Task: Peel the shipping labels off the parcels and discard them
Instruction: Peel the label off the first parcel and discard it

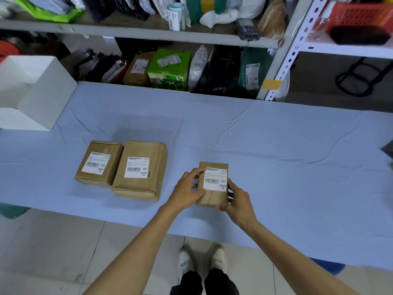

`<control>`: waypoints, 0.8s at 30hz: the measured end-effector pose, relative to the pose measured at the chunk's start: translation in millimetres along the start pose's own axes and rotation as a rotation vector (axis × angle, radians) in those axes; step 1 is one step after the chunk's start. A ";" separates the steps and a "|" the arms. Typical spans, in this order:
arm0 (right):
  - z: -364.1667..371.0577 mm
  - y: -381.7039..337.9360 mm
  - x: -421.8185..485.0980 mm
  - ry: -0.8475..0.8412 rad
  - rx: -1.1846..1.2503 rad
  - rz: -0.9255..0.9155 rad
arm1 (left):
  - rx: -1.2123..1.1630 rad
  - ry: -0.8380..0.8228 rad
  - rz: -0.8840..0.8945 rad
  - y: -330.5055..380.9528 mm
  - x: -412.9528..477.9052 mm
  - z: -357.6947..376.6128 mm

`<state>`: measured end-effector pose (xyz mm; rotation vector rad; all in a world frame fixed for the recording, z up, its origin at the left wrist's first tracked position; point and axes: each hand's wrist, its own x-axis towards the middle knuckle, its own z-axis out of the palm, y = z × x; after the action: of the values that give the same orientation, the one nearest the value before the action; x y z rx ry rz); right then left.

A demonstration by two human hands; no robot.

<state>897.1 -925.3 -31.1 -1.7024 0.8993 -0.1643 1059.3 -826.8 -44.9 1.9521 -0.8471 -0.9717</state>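
— Tabletop [276,145] under blue cloth carries two taped brown parcels side by side at the left, the bigger parcel [136,186] and the lesser parcel [100,149], labels up; where's the third?
— Near the front edge, the small parcel [212,196] sits between both hands; the left hand [187,188] curls round its left side; the right hand [238,199] grips its lower right corner.
— Handling?
— Light, stiff cardboard, I'd judge; its label [215,179] is thin paper, likely to tear; start at the upper left corner, where the left forefinger [200,170] touches.

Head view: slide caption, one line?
Left hand and right hand grip a small parcel, its label on; two labelled parcels lie left of it.
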 end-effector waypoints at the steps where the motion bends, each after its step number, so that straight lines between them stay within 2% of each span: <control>1: -0.3 -0.1 0.5 -0.003 -0.002 0.007 | 0.001 0.007 0.003 -1.1 0.5 -0.8; 7: 5.2 -0.7 -2.4 0.033 -0.014 0.044 | -0.082 0.135 0.109 -1.7 4.2 4.8; 13: 4.9 -4.4 -3.3 0.037 -0.035 0.048 | -0.152 0.268 0.121 -5.5 6.6 12.7; 24: 6.1 -3.8 -2.1 0.036 -0.085 0.077 | -0.094 0.209 0.077 -3.9 7.5 14.9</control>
<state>900.7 -919.0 -29.1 -1.7445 1.0095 -0.1066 1051.1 -836.3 -56.7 1.8880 -0.7390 -0.7346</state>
